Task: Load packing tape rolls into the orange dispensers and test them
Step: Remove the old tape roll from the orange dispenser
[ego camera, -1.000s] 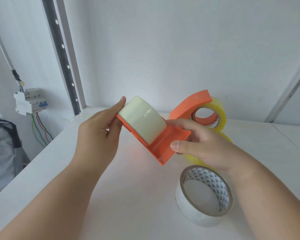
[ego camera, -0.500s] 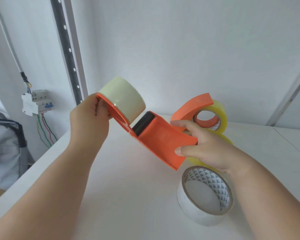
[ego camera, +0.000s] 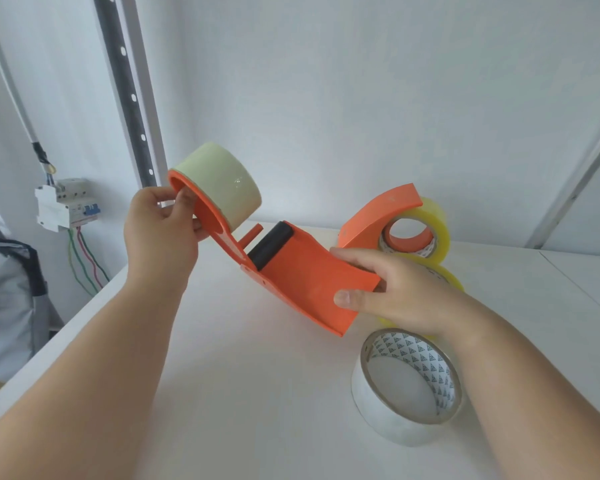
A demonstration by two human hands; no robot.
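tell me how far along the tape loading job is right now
Done: a second orange dispenser on the table already carries a yellow roll. In hand: the left hand and right hand hold an orange dispenser with a pale roll seated. Left: no tape visibly crosses its black roller, and a clear roll lies loose.

white wall (ego camera: pixel 361 81), white table (ego camera: pixel 239 393), breaker box (ego camera: pixel 66 206)
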